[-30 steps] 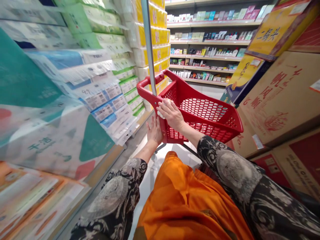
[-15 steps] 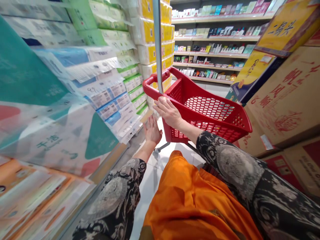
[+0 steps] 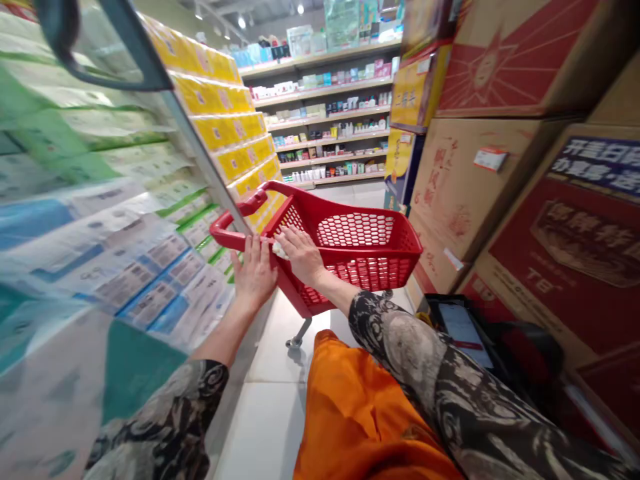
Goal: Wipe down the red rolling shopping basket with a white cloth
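A red plastic shopping cart [image 3: 350, 267] with pierced sides stands ahead of me. My left hand [image 3: 254, 273] has its fingers stretched out, touching the cart's near rim by the push bar. Just right of it, my right hand [image 3: 300, 257] lies over the same rim, pressing a small crumpled white tissue [image 3: 280, 249] against the cart. Most of the tissue is hidden under the fingers. A metal pole [image 3: 200, 157] with a dark grey loop at its top slants up past the cart's push bar.
Packs of paper tissues [image 3: 150, 280] are stacked along the left, with yellow packs [image 3: 235, 133] beyond. Cardboard cartons [image 3: 450, 180] line the right side. A dark device with a lit screen [image 3: 463, 330] sits low beside my right arm. Shelves of cosmetics [image 3: 330, 123] stand at the back.
My left hand has moved from below the cart's rim up onto it. The view has turned to the right and up, showing the pole's loop. White tissue now shows under my right hand.
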{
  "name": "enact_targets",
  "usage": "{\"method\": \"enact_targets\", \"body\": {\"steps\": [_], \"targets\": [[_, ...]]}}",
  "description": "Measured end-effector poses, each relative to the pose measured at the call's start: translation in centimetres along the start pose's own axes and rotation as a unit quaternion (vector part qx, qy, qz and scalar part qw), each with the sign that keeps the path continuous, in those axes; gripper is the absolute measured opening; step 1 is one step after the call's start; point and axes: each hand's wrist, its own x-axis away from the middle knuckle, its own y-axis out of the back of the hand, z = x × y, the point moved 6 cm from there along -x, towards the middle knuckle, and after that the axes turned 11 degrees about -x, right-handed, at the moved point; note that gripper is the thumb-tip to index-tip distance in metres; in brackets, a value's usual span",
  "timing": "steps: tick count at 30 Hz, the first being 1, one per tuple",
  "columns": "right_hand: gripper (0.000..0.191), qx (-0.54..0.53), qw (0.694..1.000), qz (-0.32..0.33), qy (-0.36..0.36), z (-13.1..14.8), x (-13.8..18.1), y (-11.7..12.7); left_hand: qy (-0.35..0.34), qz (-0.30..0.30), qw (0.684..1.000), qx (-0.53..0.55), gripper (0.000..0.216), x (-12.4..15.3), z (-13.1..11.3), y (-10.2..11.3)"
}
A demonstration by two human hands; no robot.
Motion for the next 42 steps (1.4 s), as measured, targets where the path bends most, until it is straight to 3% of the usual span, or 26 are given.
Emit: {"method": "enact_targets", "body": {"steps": [3, 9, 14, 19, 23, 28, 36, 40, 42], "targets": [[0.040, 0.036, 0.997, -0.026, -0.063, -1.8, -0.2, 1.3, -0.055, 0.012, 0.998, 0.007, 0.050, -2.3, -1.0, 0.5], [0.036, 0.067, 0.993, 0.063, -0.076, -4.9, 4.0, 2.2, -0.042, 0.021, 0.998, -0.033, 0.041, -4.4, -0.4, 0.9], [0.039, 0.085, 0.989, 0.038, -0.114, -8.5, 8.5, 5.3, -0.052, 0.037, 0.984, -0.166, 0.043, -4.0, -0.3, 1.2], [0.046, 0.096, 0.975, -0.020, -0.198, -11.4, 12.3, 8.7, -0.046, 0.009, 0.980, -0.194, 0.037, -2.2, -1.5, 2.9], [0.056, 0.062, 0.970, -0.028, -0.233, -10.1, 12.4, 8.4, -0.053, 0.004, 0.979, -0.195, 0.039, -1.0, -3.2, 4.3], [0.048, 0.023, 0.981, -0.037, -0.188, -6.7, 10.6, 6.2, -0.064, -0.013, 0.985, -0.160, 0.042, -0.1, -5.6, 5.9], [0.042, 0.017, 0.976, -0.077, -0.205, -8.5, 10.2, 8.1, -0.060, -0.025, 0.993, -0.100, 0.037, 0.3, -10.3, 7.6], [0.043, -0.008, 0.986, -0.067, -0.150, -6.5, 8.5, 7.5, -0.095, -0.049, 0.994, -0.031, 0.037, 0.9, -11.9, 8.0], [0.043, -0.029, 0.989, -0.065, -0.132, -5.8, 7.9, 7.3, -0.124, -0.081, 0.989, 0.013, 0.040, 1.6, -11.6, 8.4]]}}
